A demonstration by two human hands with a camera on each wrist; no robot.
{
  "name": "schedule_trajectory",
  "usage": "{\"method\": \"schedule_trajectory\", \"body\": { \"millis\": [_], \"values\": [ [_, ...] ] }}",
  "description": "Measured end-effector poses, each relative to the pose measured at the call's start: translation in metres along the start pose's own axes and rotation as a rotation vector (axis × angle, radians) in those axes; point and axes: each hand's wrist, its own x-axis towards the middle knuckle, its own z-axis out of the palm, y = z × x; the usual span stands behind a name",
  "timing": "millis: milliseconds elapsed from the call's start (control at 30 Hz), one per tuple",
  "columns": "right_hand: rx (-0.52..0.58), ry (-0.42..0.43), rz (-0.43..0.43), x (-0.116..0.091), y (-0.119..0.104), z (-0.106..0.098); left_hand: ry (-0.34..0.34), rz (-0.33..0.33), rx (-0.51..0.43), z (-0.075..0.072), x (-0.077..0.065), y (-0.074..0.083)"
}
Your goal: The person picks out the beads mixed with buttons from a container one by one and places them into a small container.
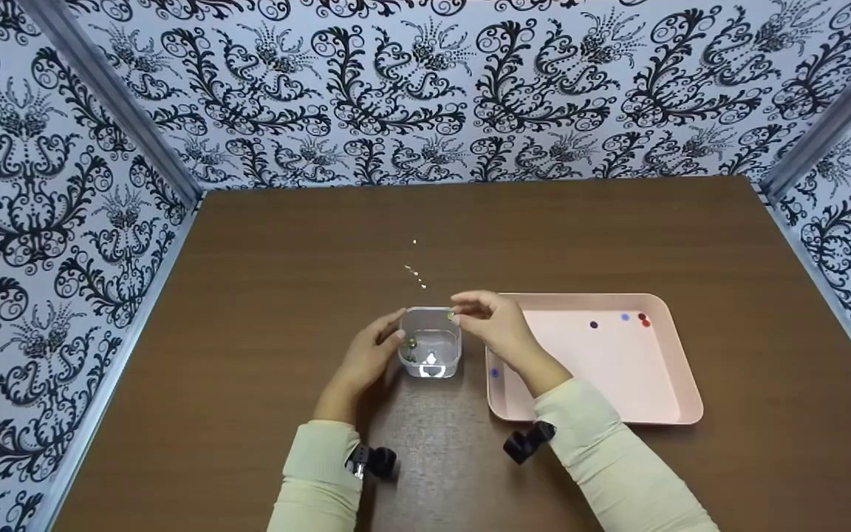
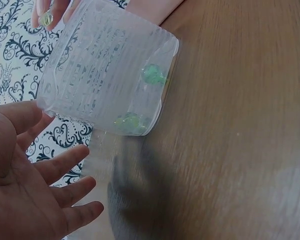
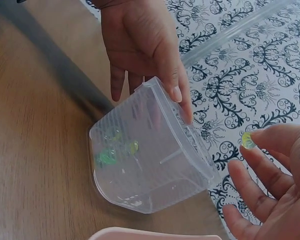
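Note:
A clear plastic container [image 1: 431, 343] stands upright on the table, with several green and yellow glass marbles [image 3: 106, 156] in it. At the container's left side, my left hand [image 1: 368, 356] touches the rim with its thumb and a finger. Its other fingers spread loosely beside the wall in the left wrist view. My right hand [image 1: 496, 325] is above the container's far right corner. Between thumb and fingertip it pinches a yellow marble [image 3: 247, 141], also visible behind the container in the left wrist view.
A pink tray [image 1: 688, 384] lies right of the container, under my right forearm. Dark, blue and red marbles [image 1: 593, 324] sit in it, one blue marble [image 1: 494, 372] by the left wall. Patterned walls [image 1: 425, 89] enclose the wooden table [image 1: 248, 281].

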Motion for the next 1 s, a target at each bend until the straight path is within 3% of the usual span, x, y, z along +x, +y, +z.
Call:
{"method": "schedule_trajectory", "body": {
  "millis": [267,733,1000],
  "values": [
    [-0.052,-0.003,-0.107,-0.001,0.001,0.002,-0.002,-0.008,-0.001,0.0,0.0,0.001],
    [-0.165,-0.083,-0.097,0.0,-0.004,0.008,-0.005,-0.019,-0.008,0.0,0.0,0.003],
    [-0.201,-0.065,-0.118,-0.001,-0.007,0.013,0.003,0.007,-0.012,0.0,0.001,-0.001]
  ]
}}
